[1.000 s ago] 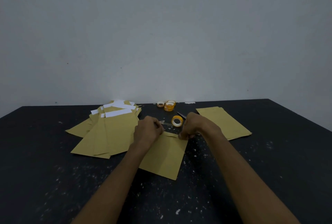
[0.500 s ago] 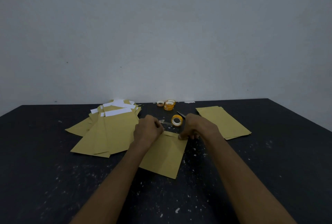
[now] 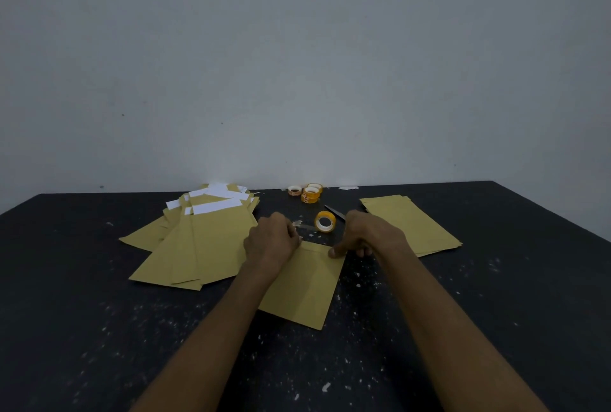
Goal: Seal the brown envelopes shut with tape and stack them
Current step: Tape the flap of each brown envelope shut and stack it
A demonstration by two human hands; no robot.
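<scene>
1. Two hands at work on one brown envelope (image 3: 304, 286), which lies flat on the desk (image 3: 99, 329) with its far edge under both sets of fingers.
2. Left hand (image 3: 272, 239): knuckles up, fingers curled down over the envelope's far left corner. The back of the hand hides what they grip, so I cannot tell.
3. Right hand (image 3: 370, 236): thumb tip pressed on the envelope's far right corner, the other fingers curled narrow beside it, pinching that corner.
4. Tape roll (image 3: 325, 222), orange: on its edge just beyond the fingers, between the two hands. A short clear strip lies on the desk between it and the left fingers.
5. Spare tape rolls (image 3: 310, 194), a small cluster: well beyond the fingers, near the desk's far edge.
6. Blade (image 3: 334, 212), thin and dark: just beyond the right fingers, partly hidden by that hand. Its type is not clear.
7. Loose pile of envelopes (image 3: 205, 246), several with white strips at their far ends: fanned out left of the left fingers, touching the left wrist side.
8. Flat stack of envelopes (image 3: 413, 223): right of the right fingers, squared up.
</scene>
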